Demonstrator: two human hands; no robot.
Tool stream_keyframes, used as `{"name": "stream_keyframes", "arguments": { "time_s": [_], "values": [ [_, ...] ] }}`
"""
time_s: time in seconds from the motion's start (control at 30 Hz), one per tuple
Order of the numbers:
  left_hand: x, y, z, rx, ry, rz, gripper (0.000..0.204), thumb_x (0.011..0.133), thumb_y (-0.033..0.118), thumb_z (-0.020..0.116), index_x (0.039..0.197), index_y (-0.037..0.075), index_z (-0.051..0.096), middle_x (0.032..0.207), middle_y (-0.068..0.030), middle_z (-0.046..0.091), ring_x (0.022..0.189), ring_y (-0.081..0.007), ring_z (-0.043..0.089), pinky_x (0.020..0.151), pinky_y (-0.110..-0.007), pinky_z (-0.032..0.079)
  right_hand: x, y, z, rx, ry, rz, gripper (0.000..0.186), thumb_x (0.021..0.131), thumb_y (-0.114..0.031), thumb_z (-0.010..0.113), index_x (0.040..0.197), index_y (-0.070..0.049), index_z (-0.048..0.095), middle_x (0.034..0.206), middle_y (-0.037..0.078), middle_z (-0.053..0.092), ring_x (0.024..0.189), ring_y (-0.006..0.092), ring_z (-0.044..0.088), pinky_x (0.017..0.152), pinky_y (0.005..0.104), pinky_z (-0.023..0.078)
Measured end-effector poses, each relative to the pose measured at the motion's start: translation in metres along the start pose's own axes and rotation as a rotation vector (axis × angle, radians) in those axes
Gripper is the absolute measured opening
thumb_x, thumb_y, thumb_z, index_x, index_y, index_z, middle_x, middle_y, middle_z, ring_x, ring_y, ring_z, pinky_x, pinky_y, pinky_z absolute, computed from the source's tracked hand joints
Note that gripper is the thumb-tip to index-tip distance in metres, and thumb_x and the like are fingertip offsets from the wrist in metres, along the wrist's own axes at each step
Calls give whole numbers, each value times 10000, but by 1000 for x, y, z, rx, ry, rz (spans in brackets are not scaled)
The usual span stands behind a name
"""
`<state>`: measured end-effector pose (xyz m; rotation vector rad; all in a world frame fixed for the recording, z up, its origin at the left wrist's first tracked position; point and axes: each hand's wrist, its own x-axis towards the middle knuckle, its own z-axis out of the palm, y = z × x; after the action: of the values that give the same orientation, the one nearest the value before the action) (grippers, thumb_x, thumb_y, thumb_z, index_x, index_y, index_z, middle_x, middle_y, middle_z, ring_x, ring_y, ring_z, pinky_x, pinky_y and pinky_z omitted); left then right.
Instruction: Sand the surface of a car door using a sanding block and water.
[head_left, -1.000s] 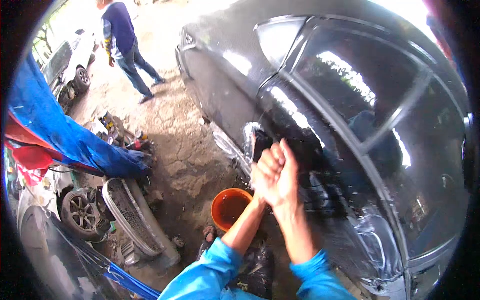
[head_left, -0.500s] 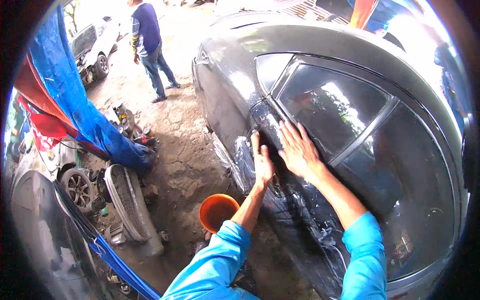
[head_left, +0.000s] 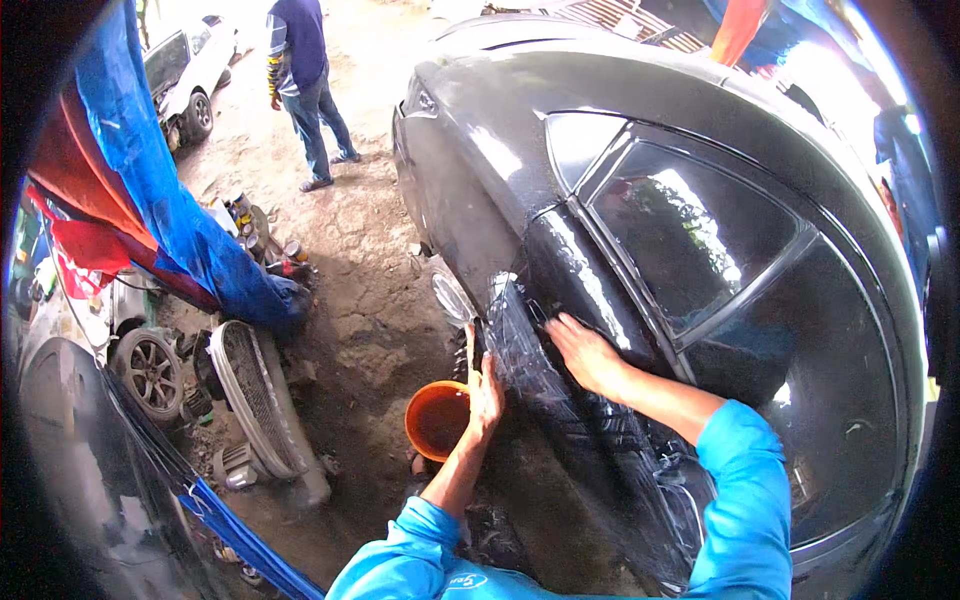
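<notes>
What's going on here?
A person in blue sleeves is at the side of a dark car. Their right hand is spread flat, apparently against the glossy body panel below the window. The left hand is raised beside the orange bucket; whether it holds anything is unclear. Whitish smears mark the lower panel. Another person stands farther off on the dirt ground.

Here's the dark car (head_left: 740, 330), filling the right half of the frame, glossy up top, bright reflections in its side windows, whitish smears streaking the lower bodywork from centre towards lower right! And the round orange bucket (head_left: 411, 424), open-topped, sits on the ground just below centre-left.
</notes>
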<state>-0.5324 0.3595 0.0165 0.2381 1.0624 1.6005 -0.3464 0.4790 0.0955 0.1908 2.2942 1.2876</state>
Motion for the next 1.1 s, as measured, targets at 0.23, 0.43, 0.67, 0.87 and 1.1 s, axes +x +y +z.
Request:
{"name": "stream_keyframes", "arguments": {
  "time_s": [0.23,0.43,0.67,0.87,1.1],
  "values": [
    [-6,-9,-40,488,25,264,564,1038,378,436,1511,119,270,706,33,419,585,-80,369,518,-291,335,72,130,-48,606,-54,298,670,962,-377,495,1493,3,341,1609,113,252,1500,250,172,1222,474,81],
    [-26,32,-38,387,-30,-212,592,1023,471,432,1370,-7,458,603,74,366,495,-40,316,430,-272,230,113,89,-14,281,-229,-45,576,928,-251,450,1432,28,443,1567,103,350,1479,250,238,1230,473,76],
    [-21,70,-49,442,-122,4,657,1037,354,423,1577,95,154,1109,-149,611,792,-125,586,702,-293,483,76,164,-27,723,-97,414,797,914,-474,544,1494,20,312,1600,156,249,1504,304,152,1226,464,93],
    [-11,56,-14,489,-195,13,616,1045,358,394,1561,73,213,1148,-58,496,961,-179,411,857,-323,373,101,161,-20,671,-78,351,659,917,-329,541,1467,2,389,1589,107,300,1494,240,201,1224,467,107],
    [-28,60,32,330,-329,247,683,1022,393,436,1566,67,182,1584,-179,276,1348,-255,331,1153,-351,223,-24,85,-39,621,196,202,643,802,-219,571,1389,25,476,1470,168,459,1403,301,389,1189,485,256]
  ]
}}
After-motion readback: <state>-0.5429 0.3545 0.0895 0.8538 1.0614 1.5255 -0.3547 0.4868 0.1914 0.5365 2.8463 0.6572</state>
